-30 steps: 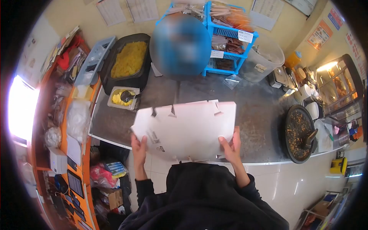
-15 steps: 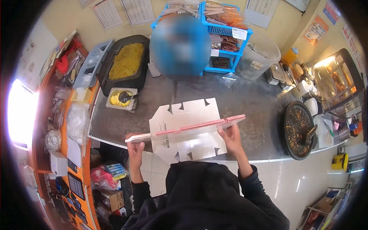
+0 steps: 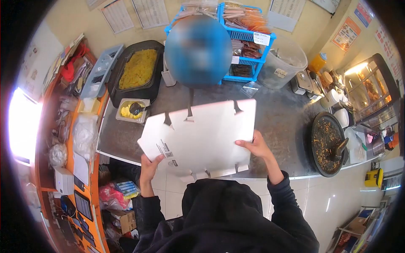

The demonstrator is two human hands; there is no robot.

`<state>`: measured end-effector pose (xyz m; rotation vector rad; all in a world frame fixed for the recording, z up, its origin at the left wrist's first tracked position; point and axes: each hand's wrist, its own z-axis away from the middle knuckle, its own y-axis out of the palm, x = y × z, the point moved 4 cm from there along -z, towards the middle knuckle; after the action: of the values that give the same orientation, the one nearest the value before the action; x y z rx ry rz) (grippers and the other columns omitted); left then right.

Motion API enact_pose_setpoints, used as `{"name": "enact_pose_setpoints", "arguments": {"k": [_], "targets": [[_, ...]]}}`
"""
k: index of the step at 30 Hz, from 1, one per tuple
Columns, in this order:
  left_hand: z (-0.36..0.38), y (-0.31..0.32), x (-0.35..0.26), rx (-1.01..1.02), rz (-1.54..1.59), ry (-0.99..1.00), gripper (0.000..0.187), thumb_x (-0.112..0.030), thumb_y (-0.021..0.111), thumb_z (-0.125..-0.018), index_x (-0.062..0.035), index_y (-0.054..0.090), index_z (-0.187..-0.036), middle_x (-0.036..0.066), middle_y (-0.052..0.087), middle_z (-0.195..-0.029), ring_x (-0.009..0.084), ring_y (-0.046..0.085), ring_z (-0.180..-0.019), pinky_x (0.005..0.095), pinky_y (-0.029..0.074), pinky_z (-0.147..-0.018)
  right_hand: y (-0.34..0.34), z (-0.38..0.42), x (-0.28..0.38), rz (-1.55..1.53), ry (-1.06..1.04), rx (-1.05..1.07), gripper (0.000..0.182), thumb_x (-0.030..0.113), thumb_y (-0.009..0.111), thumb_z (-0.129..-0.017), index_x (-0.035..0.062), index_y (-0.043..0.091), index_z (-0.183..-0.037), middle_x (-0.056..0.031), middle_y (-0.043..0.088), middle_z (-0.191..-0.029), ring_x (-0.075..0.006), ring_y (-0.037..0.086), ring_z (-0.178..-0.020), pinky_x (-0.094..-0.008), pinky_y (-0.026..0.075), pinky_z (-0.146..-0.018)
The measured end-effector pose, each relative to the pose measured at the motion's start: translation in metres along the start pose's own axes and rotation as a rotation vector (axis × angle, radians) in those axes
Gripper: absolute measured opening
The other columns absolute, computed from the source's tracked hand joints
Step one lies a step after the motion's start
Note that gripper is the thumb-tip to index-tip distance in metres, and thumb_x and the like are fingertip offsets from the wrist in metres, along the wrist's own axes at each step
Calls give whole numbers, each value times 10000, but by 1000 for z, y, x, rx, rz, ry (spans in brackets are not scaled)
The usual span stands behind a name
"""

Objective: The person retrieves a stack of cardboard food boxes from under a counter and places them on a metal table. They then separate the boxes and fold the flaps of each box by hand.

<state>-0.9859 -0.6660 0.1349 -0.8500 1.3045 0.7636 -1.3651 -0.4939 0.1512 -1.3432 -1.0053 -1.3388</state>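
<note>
A white cardboard box blank [image 3: 202, 137] with notched edges and small dark print spans the space in front of my body, white face toward me. My left hand [image 3: 149, 168] pinches its lower left edge, thumb on top and fingers underneath. On the right side, my right hand [image 3: 255, 146] grips the edge in the same way, thumb lying on the white face. Slivers of more notched cardboard show along the lower edge; the rest there is hidden. The blank overlaps the front of the dark worktop [image 3: 282, 122].
Yellow mash fills a black-rimmed tray [image 3: 158, 63] at the back left, with a small tub [image 3: 145, 111] before it. Blue baskets [image 3: 253, 69] of packets and a clear bucket [image 3: 282, 69] stand behind. To the right sits a stone mortar [image 3: 317, 147] with a pestle.
The cardboard in my hands has swung from nearly edge-on, pink side edge showing, to face-up. It now covers the blank that lay beneath. Both hands keep their hold at its sides.
</note>
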Motion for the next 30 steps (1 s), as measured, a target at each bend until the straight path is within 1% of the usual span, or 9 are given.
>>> {"name": "enact_pose_setpoints", "arguments": {"k": [9,13,14,16,17,19,22,25,30], "targets": [[-5,16,110,-82,204,-393,383,-32,722,-833,52,610,-1190,111,682,-1119,194,657,-977,340,533,-828,18,-26,-110,-289,161,-184,764,148,767,-819,29,360,-1454,-137,563,-1294,-215,533,-1182,-341,449,-996],[-5,3,145,-151,136,-524,413,-61,738,-808,78,588,-1167,149,657,-1105,208,628,-968,346,517,-828,35,-22,-122,519,229,-299,760,112,704,-824,57,325,-1480,-255,346,-1484,-371,349,-1383,-438,326,-1130],[-9,-2,150,-60,-37,-527,474,-49,736,-803,71,524,-1209,163,635,-1092,214,607,-993,355,510,-848,43,-22,-122,399,155,-333,761,48,653,-806,58,311,-1485,-256,350,-1480,-403,316,-1397,-445,306,-1140],[-10,10,126,-252,-29,-467,461,-68,726,-806,63,530,-1202,141,618,-1108,226,600,-1001,374,498,-875,63,-35,-122,389,-56,-429,874,-83,561,-705,49,255,-1513,-268,349,-1473,-447,411,-1273,-468,330,-1094],[-15,9,136,-128,77,-449,395,-94,691,-841,47,556,-1185,140,627,-1096,253,612,-986,398,507,-865,70,-36,-108,456,31,-430,855,-74,559,-709,8,251,-1501,-253,335,-1484,-421,394,-1294,-451,312,-1112],[-17,13,117,-251,-97,-698,445,59,586,-861,97,485,-1292,197,623,-1131,302,624,-1010,401,490,-894,96,-34,-76,799,59,-403,852,-33,587,-702,-74,236,-1478,-237,303,-1504,-407,389,-1280,-438,315,-1121],[-17,0,151,-205,131,-609,394,-7,563,-871,78,531,-1254,215,621,-1141,330,628,-998,427,496,-875,109,-35,-46,964,222,-410,888,38,634,-704,-85,218,-1479,-244,277,-1513,-424,381,-1263,-499,303,-1115],[-16,-12,135,292,-298,-311,258,-3,585,-908,34,664,-1151,122,661,-1111,214,622,-978,325,512,-834,117,-34,-45,953,136,-536,884,78,637,-727,-79,207,-1483,-257,279,-1508,-417,403,-1230,-533,282,-1113],[-12,0,125,4,110,-717,361,-58,652,-868,59,616,-1207,132,643,-1105,235,611,-989,352,514,-836,113,-32,-59,846,34,-615,815,136,636,-792,-31,239,-1484,-247,338,-1452,-395,418,-1226,-549,307,-1091]]}}
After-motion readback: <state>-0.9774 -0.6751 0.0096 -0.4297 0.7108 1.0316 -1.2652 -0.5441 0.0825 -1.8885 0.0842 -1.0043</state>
